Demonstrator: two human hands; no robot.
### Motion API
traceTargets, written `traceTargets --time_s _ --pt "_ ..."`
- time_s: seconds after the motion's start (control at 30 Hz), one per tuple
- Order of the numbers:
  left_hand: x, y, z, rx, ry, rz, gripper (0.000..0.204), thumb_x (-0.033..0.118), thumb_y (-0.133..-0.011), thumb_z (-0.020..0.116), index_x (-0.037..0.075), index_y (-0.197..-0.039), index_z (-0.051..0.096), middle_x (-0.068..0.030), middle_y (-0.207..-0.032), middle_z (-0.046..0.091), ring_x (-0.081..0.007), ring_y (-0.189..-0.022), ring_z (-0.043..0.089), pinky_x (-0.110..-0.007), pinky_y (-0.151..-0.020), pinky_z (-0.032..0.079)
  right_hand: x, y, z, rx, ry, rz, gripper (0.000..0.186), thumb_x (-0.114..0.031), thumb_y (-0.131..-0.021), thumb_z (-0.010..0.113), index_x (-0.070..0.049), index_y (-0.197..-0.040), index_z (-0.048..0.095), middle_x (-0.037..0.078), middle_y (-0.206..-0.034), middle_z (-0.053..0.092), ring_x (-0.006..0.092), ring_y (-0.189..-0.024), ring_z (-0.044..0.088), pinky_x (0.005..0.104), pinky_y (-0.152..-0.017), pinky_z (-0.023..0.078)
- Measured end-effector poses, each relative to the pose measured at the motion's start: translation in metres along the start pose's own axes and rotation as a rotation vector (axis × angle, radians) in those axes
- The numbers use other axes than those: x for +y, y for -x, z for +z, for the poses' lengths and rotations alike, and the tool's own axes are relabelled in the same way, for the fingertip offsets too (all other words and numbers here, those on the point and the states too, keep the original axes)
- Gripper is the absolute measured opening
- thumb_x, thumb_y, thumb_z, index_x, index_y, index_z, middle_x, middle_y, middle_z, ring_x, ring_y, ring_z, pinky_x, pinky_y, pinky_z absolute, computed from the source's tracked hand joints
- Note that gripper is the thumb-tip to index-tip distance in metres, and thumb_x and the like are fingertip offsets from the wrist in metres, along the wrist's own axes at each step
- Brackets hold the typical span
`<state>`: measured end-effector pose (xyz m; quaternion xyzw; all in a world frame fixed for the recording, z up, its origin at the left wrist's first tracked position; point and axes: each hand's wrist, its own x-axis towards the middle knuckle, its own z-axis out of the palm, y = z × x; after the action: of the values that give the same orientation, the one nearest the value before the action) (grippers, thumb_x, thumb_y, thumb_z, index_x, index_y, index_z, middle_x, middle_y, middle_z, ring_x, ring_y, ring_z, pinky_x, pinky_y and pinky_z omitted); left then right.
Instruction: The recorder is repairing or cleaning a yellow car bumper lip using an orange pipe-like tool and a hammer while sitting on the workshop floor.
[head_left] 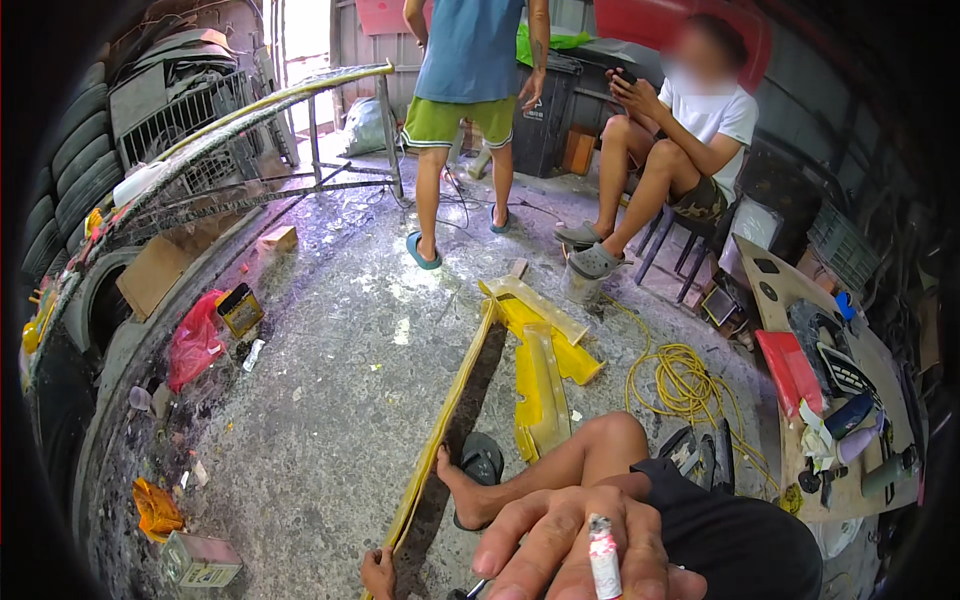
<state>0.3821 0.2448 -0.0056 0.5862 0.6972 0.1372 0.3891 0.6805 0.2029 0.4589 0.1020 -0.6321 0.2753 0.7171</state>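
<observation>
Yellow strip (440, 426) touches the left hand (379, 576), apart from the right hand (572, 548).

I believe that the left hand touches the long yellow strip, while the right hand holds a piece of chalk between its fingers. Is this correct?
Not quite: it is not chalk. The head view shows a cigarette with a grey, ashy tip between the fingers of the right hand. The left hand does touch the long yellow strip.
</observation>
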Motion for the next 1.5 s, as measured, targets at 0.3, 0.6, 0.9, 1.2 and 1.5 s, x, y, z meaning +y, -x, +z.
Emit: traceTargets --time_s 0.3,0.6,0.9,1.2,1.5 --pt "-0.019 -0.005 0.014 0.289 -0.019 0.012 0.042 0.041 -0.088 0.077 -0.001 -0.091 0.073 -0.0188 -0.08 0.073 -0.0317 -0.074 0.071 -0.041 -0.071 0.054 0.046 0.056 -0.066 0.552 0.073 0.734 0.054 -0.036 -0.108 0.053 0.006 -0.143 0.055 0.022 -0.135 0.064 0.0241 -0.115 0.069 0.0327 -0.092 0.052" --pt "-0.019 -0.004 0.016 0.268 0.026 0.0 0.04 0.037 -0.088 0.079 -0.002 -0.09 0.071 -0.0176 -0.078 0.071 -0.0303 -0.071 0.068 -0.041 -0.07 0.052 0.078 0.383 -0.079 0.245 0.508 1.578 0.009 -0.008 -0.095 0.071 0.0 -0.097 0.069 0.009 -0.089 0.072 0.0142 -0.071 0.067 0.0323 -0.064 0.052" --pt "-0.015 -0.004 0.013 0.29 0.017 0.013 0.038 0.036 -0.087 0.079 -0.001 -0.09 0.072 -0.0175 -0.08 0.071 -0.0315 -0.075 0.068 -0.042 -0.072 0.052 0.095 0.423 -0.081 -0.641 0.597 1.519 0.025 -0.007 -0.087 0.063 -0.007 -0.109 0.076 0.016 -0.099 0.074 0.0337 -0.094 0.07 0.0447 -0.082 0.054" --pt "-0.011 -0.005 0.012 0.239 -0.029 -0.06 0.041 0.041 -0.086 0.081 0.002 -0.098 0.075 -0.0169 -0.09 0.075 -0.0328 -0.084 0.072 -0.042 -0.079 0.054 0.085 0.461 -0.098 -0.807 0.412 1.618 0.026 -0.006 -0.082 0.062 -0.007 -0.102 0.078 0.014 -0.098 0.076 0.0319 -0.092 0.072 0.0449 -0.082 0.055" --pt "-0.017 -0.003 0.015 0.276 0.069 0.06 0.036 0.034 -0.089 0.078 -0.001 -0.089 0.071 -0.0173 -0.079 0.071 -0.0306 -0.073 0.068 -0.04 -0.071 0.053 0.084 0.484 -0.101 -0.954 0.543 1.792 0.027 -0.006 -0.077 0.06 -0.006 -0.097 0.078 0.015 -0.097 0.077 0.0339 -0.094 0.073 0.0459 -0.085 0.055"
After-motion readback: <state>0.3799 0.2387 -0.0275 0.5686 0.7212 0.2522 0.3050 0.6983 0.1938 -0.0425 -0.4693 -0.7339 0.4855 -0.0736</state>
